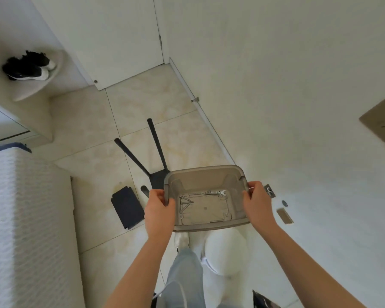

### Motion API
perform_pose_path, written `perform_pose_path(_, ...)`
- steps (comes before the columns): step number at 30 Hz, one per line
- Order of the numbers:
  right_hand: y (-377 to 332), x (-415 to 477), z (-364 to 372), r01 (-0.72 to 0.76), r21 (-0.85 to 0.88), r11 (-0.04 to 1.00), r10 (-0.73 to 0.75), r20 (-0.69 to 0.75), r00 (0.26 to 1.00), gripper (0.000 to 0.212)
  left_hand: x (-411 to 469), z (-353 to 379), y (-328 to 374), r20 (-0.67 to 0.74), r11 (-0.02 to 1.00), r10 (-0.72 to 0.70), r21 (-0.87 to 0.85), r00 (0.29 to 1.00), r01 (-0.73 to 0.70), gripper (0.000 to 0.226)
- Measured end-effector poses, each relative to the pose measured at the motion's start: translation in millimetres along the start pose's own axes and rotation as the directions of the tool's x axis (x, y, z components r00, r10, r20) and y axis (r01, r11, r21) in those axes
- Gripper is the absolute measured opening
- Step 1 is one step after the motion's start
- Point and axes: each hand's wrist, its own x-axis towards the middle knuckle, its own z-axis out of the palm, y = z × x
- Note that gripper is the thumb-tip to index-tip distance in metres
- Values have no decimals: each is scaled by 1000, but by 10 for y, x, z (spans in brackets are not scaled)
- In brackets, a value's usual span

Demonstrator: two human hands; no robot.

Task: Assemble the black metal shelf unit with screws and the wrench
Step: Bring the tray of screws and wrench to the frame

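Above floor, left hand, right hand curled round grey bin, silver screws, wrench inside

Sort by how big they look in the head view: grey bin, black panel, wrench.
1. grey bin (held nearer the camera, which enlarges it)
2. black panel on the floor
3. wrench inside the bin

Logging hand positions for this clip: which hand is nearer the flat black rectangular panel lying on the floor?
Left. The left hand grips the translucent grey plastic bin just right of the black panel; the right hand grips the bin's far side, farther away.
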Motion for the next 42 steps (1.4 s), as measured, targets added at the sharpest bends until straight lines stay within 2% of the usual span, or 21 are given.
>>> perform_pose_path(7, -661, 681, 188, -56, 26, 998, 59, -109, 992, 26, 928, -33, 489, 61, 997, 67, 35, 996, -70, 22)
perform_pose_path(14, -931, 1130, 228, -91, 42, 995, 97, -158, 983, 17, 1495, 105, 852, 86, 989, 120, 75, 989, -126, 23)
perform_pose_path(23, -1041, 1806, 81, -44, 19, 999, 45, -116, 992, 19, 1809, 504, 1189, 35, 993, 67, 95, 997, -70, 23)
perform_pose_path(27, -1109, 2288, -58, 45, -2, 999, -45, -51, 998, 22, 1830, 762, 1357, -39, 998, 3, 61, 999, -1, 23)
perform_pose_path(30, -1037, 2701, -150, 96, -29, 995, -97, -23, 995, 23, 1868, 1099, 1455, -73, 998, -58, 29, 996, 61, 21)
perform_pose_path(35, -662, 3376, -134, 100, -111, 989, -105, -44, 993, 25, 2089, 1839, 1443, -54, 991, -135, 13, 989, 136, 18)
perform_pose_path(42, 72, 4055, 433, 85, -183, 979, -96, -51, 994, 24, 2664, 2786, 842, -13, 970, -198, 140, 980, 198, 17)
